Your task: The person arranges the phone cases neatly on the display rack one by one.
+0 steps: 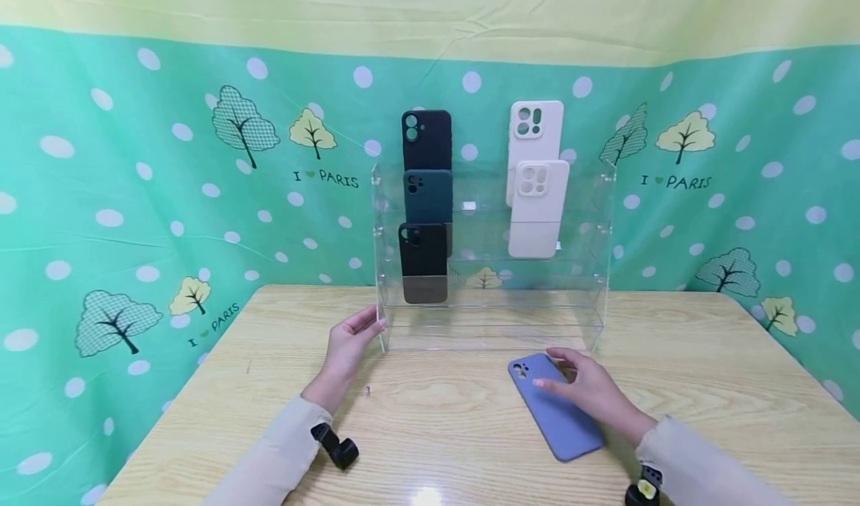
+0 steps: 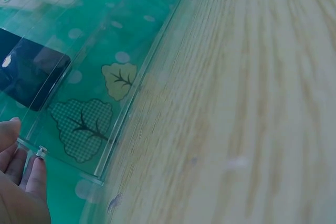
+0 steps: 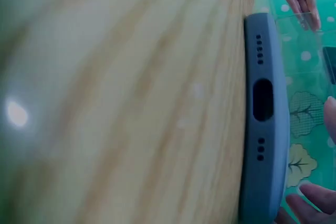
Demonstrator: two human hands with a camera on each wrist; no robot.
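Observation:
My left hand (image 1: 347,347) grips the left side panel of a clear acrylic tiered display rack (image 1: 493,338); its edge lies between thumb and fingers in the left wrist view. A blue-grey phone case (image 1: 561,416) lies back up on the table in front of the rack's right part. Over that case's upper right is my right hand (image 1: 594,394), thumb extended above the back and fingers by the far right edge. In the right wrist view a gap shows between the thumb (image 3: 330,119) and the case. Whether the other fingers touch it, I cannot tell.
On the rack's left stand a black phone case (image 1: 427,140), a dark teal one (image 1: 428,196) and another black one (image 1: 425,260). To the right are two white cases, one rear (image 1: 537,136) and one front (image 1: 537,215). A patterned curtain (image 1: 168,222) hangs behind the wooden table (image 1: 437,424).

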